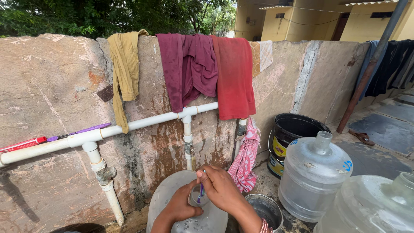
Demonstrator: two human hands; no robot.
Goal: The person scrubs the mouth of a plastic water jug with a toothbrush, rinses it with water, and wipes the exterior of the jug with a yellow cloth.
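A small clear cup (197, 197) is clasped by the left hand (181, 206) over a large clear jug (189, 215), a purple brush (201, 192) is pinched inside it by the right hand (222, 190), with a steel pot (265, 211) just right and a white pipe (129, 125) beyond.

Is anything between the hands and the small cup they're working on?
Nothing visible. The left hand already grips the small cup, and the right hand holds a purple brush dipped into its open mouth, above the large water jar.
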